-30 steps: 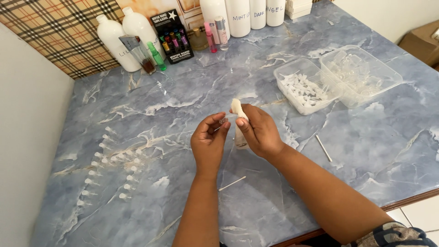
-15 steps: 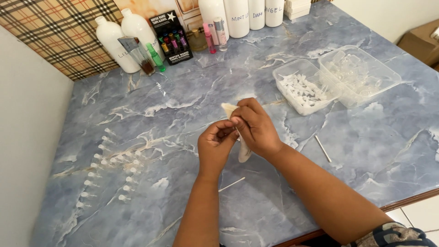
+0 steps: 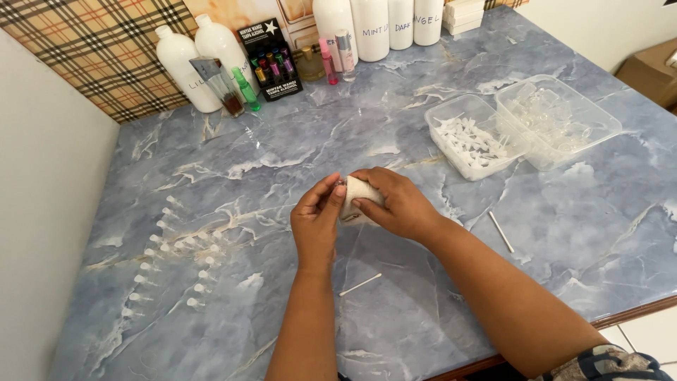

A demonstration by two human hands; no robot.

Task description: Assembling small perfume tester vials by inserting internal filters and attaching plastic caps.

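Both my hands meet above the middle of a blue marbled table [image 3: 247, 162]. My right hand [image 3: 398, 204] is closed around a small white cloth [image 3: 358, 192]. My left hand [image 3: 316, 219] pinches something small against that cloth with thumb and fingertips; the cloth mostly hides it, and I cannot tell what it is. Several small clear vials with white caps [image 3: 169, 250] stand in rows to the left of my left hand.
Two clear plastic tubs sit at the right: one with small white parts [image 3: 469, 137], one with clear parts [image 3: 557, 116]. Two thin white sticks [image 3: 360, 284] [image 3: 501, 231] lie on the table. White bottles [image 3: 190, 60], a dark box [image 3: 271, 60] and small coloured bottles line the far edge.
The cloth was held up on end between my hands a second ago. It then swung down, and now lies bunched sideways in my right hand, with my left fingers pressed to its left end.
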